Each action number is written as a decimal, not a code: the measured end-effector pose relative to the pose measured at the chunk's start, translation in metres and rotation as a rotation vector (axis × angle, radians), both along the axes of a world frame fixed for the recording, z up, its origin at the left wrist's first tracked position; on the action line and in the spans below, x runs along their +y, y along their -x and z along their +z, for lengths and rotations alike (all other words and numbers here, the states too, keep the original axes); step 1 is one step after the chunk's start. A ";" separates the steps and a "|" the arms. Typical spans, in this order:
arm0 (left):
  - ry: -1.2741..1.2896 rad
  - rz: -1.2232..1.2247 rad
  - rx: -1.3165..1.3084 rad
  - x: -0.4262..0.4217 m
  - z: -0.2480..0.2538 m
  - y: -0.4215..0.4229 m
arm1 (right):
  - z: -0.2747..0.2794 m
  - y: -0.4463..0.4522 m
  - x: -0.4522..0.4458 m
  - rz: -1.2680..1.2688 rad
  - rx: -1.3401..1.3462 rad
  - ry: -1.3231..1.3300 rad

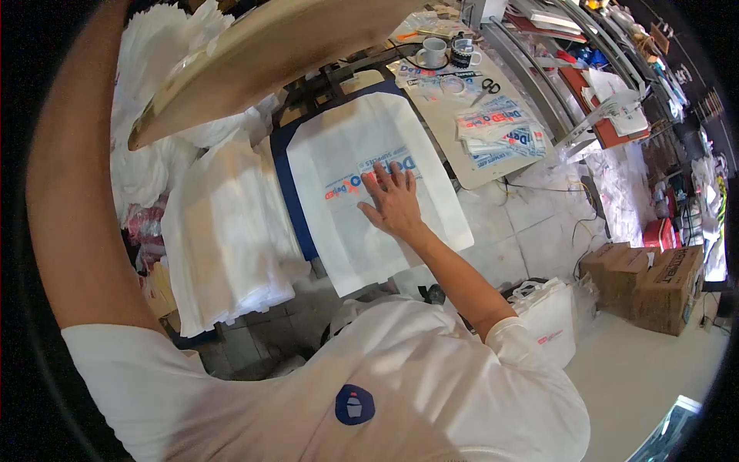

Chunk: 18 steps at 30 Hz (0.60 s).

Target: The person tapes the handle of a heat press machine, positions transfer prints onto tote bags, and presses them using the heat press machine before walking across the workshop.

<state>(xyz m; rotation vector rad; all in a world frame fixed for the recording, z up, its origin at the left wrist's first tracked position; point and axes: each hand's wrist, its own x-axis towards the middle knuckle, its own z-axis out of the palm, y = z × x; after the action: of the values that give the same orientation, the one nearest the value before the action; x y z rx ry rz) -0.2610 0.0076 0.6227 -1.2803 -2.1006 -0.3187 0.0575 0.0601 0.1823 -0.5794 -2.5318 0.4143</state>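
Note:
My right hand lies palm down with fingers spread on a white fabric piece. Under and around its fingertips is a blue and red printed patch, partly covered. The white piece rests on a dark blue padded board. My left arm rises along the left edge of the view, and its hand is out of sight beyond the top. Above the board hangs a large pale, slab-like plate, tilted, which looks like the raised top of a heat press.
A stack of white fabric stands left of the board. On the side table are printed sheets, scissors, a white mug and a patterned mug. Cardboard boxes and a white bag are at right.

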 end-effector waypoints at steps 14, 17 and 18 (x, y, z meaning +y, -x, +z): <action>-0.005 -0.007 -0.001 -0.018 0.013 -0.020 | -0.036 -0.025 0.124 -0.259 0.257 0.491; -0.005 -0.007 -0.001 -0.022 0.014 -0.026 | -0.027 -0.021 0.119 -0.251 0.238 0.458; -0.004 -0.007 -0.002 -0.023 0.015 -0.027 | -0.023 -0.019 0.114 -0.251 0.250 0.435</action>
<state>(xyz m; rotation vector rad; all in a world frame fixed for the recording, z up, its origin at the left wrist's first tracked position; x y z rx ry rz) -0.2341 -0.0151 0.6374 -1.2858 -2.0959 -0.3273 0.0764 0.1746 0.1596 -0.9295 -2.1036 0.8916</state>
